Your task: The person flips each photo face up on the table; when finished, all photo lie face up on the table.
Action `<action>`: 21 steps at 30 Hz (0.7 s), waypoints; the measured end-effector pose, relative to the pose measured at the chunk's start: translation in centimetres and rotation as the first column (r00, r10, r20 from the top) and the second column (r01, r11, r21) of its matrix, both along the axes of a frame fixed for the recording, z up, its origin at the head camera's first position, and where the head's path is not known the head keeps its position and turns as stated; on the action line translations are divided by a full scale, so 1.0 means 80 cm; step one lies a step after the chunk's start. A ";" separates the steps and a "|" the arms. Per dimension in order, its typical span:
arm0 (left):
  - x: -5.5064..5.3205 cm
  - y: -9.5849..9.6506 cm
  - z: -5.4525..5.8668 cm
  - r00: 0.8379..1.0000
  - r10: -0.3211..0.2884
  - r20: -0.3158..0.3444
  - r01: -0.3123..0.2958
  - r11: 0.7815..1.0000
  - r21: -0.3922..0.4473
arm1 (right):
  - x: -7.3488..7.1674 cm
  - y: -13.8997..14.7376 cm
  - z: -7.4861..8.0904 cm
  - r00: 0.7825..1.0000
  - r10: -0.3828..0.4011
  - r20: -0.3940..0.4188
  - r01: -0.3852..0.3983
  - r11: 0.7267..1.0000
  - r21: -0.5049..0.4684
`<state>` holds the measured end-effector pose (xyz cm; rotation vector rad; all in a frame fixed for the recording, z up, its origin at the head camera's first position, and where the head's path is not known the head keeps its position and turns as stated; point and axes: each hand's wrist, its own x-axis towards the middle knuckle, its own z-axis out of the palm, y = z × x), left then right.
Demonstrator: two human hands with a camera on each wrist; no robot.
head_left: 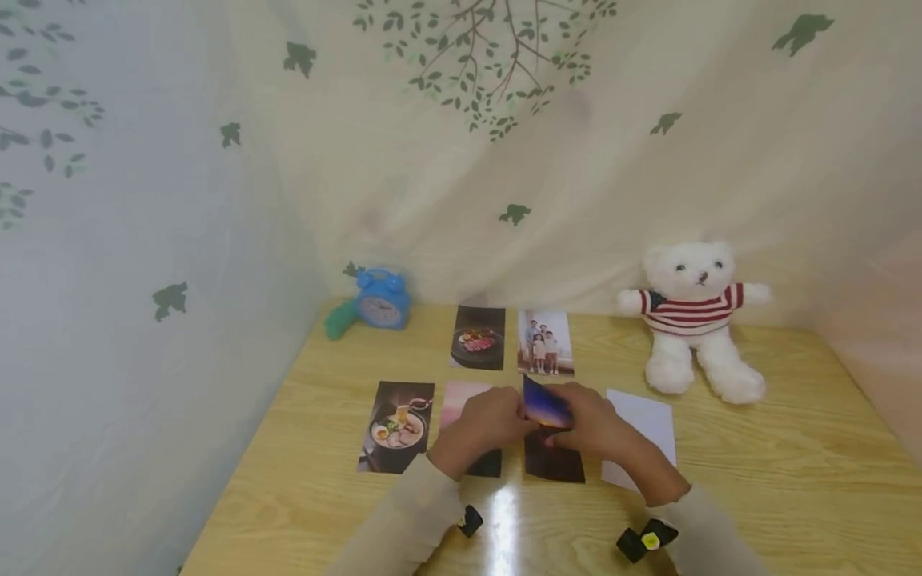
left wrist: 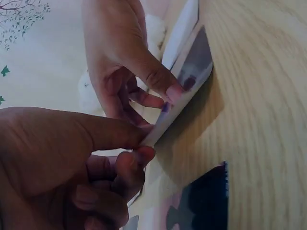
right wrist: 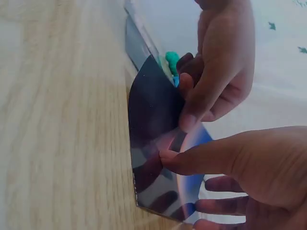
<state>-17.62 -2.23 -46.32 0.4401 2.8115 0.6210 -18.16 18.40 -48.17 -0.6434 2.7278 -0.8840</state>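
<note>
Both hands hold one photo print (head_left: 549,410), dark in its lower part with a blue-purple band across its top. Its upper part curves up off the wooden table (head_left: 288,496). My left hand (head_left: 490,420) pinches its left edge between thumb and fingers, as the left wrist view shows. On the other side, the thumb of my right hand (right wrist: 254,163) lies on the glossy face while the fingers reach behind the print. A pink-topped photo (head_left: 461,396) lies partly hidden beneath my left hand. Beside my right forearm lies a white sheet (head_left: 651,432).
A photo of a noodle bowl (head_left: 396,428) lies at the left. Behind the hands are a photo of sliced meat (head_left: 478,339) and a family photo (head_left: 545,342). A blue alarm clock (head_left: 382,302) stands back left near a green object (head_left: 340,320); a white teddy bear (head_left: 695,320) sits back right.
</note>
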 end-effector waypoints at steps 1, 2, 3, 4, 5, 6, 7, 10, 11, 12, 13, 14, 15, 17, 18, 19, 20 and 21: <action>0.001 0.001 -0.002 1.000 0.008 -0.015 -0.008 0.999 -0.041 | 0.004 -0.002 -0.001 0.999 -0.008 -0.048 0.011 0.999 0.052; 0.002 0.003 -0.004 0.999 0.017 -0.029 -0.019 0.997 -0.072 | 0.008 -0.004 0.000 0.997 -0.024 -0.075 0.031 0.995 0.097; 0.006 0.005 0.003 0.999 0.028 -0.017 -0.030 0.993 -0.110 | 0.012 -0.006 0.001 0.996 -0.039 -0.083 0.049 0.991 0.125; 0.007 0.006 0.002 0.999 0.035 -0.031 -0.040 0.988 -0.149 | 0.015 -0.007 0.002 0.995 -0.047 -0.088 0.059 0.988 0.144; 0.008 0.007 0.001 0.998 0.045 -0.040 -0.051 0.982 -0.182 | 0.017 -0.009 0.003 0.995 -0.047 -0.093 0.061 0.986 0.155; 0.009 0.008 -0.001 0.998 0.050 -0.044 -0.058 0.975 -0.213 | 0.019 -0.010 0.005 0.994 -0.045 -0.096 0.061 0.985 0.164; 0.009 0.009 -0.002 0.997 0.054 -0.049 -0.064 0.969 -0.237 | 0.020 -0.011 0.007 0.995 -0.047 -0.093 0.063 0.983 0.172; 0.009 0.006 -0.002 0.998 0.045 -0.048 -0.057 0.962 -0.266 | 0.022 -0.013 0.009 0.995 -0.046 -0.088 0.062 0.980 0.188; 0.009 0.003 -0.003 0.998 0.038 -0.046 -0.049 0.963 -0.264 | 0.023 -0.013 0.009 0.995 -0.047 -0.085 0.063 0.979 0.193; 0.007 -0.001 -0.001 0.999 0.034 -0.039 -0.043 0.965 -0.258 | 0.023 -0.014 0.009 0.995 -0.051 -0.080 0.066 0.978 0.197; 0.006 -0.006 0.000 0.999 0.035 -0.034 -0.042 0.967 -0.251 | 0.024 -0.014 0.009 0.996 -0.058 -0.072 0.071 0.978 0.198; 0.004 -0.012 0.002 0.999 0.036 -0.025 -0.042 0.968 -0.246 | 0.024 -0.015 0.008 0.996 -0.061 -0.069 0.073 0.977 0.198; 0.003 -0.017 0.004 0.999 0.044 -0.010 -0.045 0.969 -0.241 | 0.024 -0.015 0.007 0.996 -0.067 -0.065 0.078 0.977 0.197; -0.001 -0.028 0.008 0.998 0.058 0.019 -0.053 0.972 -0.230 | 0.024 -0.016 0.006 0.995 -0.077 -0.060 0.087 0.977 0.195; -0.002 -0.033 0.010 0.997 0.066 0.042 -0.055 0.974 -0.221 | 0.024 -0.016 0.005 0.995 -0.079 -0.062 0.089 0.977 0.193; -0.003 -0.037 0.009 0.996 0.066 0.065 -0.051 0.976 -0.211 | 0.024 -0.015 0.005 0.995 -0.082 -0.061 0.092 0.978 0.187; -0.004 -0.039 0.008 0.994 0.065 0.088 -0.046 0.980 -0.196 | 0.024 -0.015 0.005 0.994 -0.093 -0.059 0.102 0.980 0.172; -0.004 -0.040 0.007 0.992 0.063 0.109 -0.043 0.982 -0.182 | 0.023 -0.014 0.005 0.993 -0.106 -0.060 0.114 0.982 0.153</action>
